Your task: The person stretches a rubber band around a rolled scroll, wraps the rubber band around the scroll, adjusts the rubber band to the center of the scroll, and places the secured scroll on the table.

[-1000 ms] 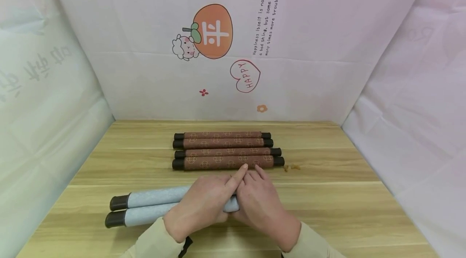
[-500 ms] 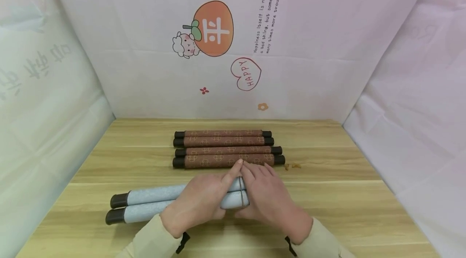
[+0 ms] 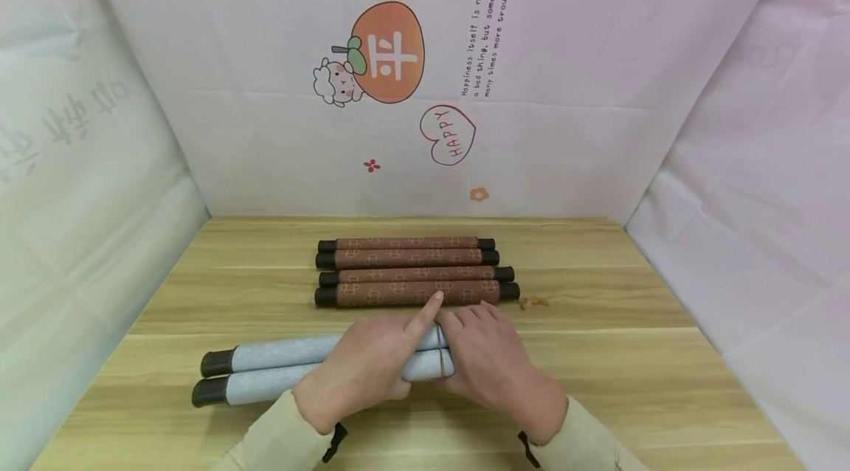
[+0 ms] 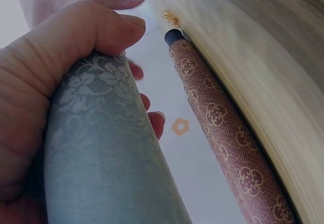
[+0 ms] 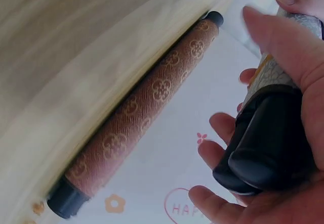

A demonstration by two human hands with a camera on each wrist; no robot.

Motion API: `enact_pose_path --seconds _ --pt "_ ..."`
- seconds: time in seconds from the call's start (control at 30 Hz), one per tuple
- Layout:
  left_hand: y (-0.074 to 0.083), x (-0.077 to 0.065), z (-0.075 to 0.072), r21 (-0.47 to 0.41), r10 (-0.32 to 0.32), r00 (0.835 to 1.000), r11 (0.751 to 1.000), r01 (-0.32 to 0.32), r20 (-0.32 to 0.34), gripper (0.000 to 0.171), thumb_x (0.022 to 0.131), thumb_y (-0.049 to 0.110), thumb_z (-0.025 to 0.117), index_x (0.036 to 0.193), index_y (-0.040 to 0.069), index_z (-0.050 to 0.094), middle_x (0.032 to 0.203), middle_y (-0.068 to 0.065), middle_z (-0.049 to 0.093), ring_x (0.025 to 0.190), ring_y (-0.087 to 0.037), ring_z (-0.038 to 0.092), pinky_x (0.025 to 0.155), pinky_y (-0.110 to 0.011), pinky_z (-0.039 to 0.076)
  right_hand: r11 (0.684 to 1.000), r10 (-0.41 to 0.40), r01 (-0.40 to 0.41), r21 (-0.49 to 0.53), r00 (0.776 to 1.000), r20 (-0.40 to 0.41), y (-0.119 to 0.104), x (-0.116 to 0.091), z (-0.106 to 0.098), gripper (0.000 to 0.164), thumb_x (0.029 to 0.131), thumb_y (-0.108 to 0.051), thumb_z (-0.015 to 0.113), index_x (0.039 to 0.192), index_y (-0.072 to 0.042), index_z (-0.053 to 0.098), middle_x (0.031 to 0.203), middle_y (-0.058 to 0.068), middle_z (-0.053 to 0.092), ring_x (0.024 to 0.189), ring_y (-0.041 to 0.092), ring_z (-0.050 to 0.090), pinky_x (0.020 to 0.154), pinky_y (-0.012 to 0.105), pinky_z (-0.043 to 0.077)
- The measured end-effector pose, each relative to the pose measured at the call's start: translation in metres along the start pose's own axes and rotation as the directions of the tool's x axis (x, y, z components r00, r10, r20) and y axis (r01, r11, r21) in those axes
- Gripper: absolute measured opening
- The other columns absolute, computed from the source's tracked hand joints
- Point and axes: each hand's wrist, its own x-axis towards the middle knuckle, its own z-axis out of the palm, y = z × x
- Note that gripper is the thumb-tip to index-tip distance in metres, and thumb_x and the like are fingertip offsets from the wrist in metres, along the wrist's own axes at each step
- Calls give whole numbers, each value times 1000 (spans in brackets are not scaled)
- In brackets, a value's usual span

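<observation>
A light blue scroll (image 3: 285, 351), wound into two side-by-side rolls with black end caps, lies across both hands and slants slightly up to the right. My left hand (image 3: 368, 360) grips it near the middle, the thumb along the top. At the right end, my right hand (image 3: 494, 353) curls round the rolls, its fingers behind the black end caps (image 5: 273, 138) in the right wrist view. Between the hands a thin rubber band (image 3: 441, 356) circles both rolls, right beside the right fingers. The left wrist view shows the scroll's pale floral pattern.
Just beyond the hands lie two brown patterned scrolls, a nearer one (image 3: 418, 294) and a farther one (image 3: 408, 258), each double-rolled with black ends. Loose rubber bands (image 3: 539, 302) lie to their right on the wooden table (image 3: 631, 382). Printed white cloth (image 3: 544, 161) walls off the back and sides.
My right hand has shifted right, away from the left, uncovering the rubber band on the blue scroll. Over the last half second both hands have stayed nearly still.
</observation>
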Motion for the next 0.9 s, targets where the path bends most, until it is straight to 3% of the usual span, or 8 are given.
enact_pose_path --seconds 0.1,0.17,0.4,0.9 --pt "1 0 0 5 1 1000 1000 -1 16 128 65 26 94 167 9 20 83 8 62 65 -7 52 66 -30 55 1000 -12 12 5 999 -43 0 -2 3 71 67 -47 92 121 -11 65 101 1 72 95 20 68 89 42 57" --pt "2 0 0 4 4 1000 1000 -4 21 125 66 26 94 167 10 22 86 8 64 68 -8 55 68 -30 55 1000 -11 12 13 999 -53 1 -3 5 68 65 -43 92 119 -11 65 97 -1 70 89 17 66 83 39 57" --pt "1 -1 3 -23 -19 999 1000 20 46 114 70 25 91 165 13 29 116 0 73 96 -16 70 79 -35 59 999 -12 16 49 997 -80 5 -5 10 68 61 -36 91 119 -11 66 96 -3 68 87 14 64 81 37 57" --pt "-10 -13 5 -40 -86 991 995 90 98 113 69 22 92 165 20 33 122 -1 71 97 -17 69 74 -35 58 995 34 -31 91 999 -29 10 -5 10 65 57 -31 91 115 -14 65 94 -5 67 85 13 60 73 33 55"
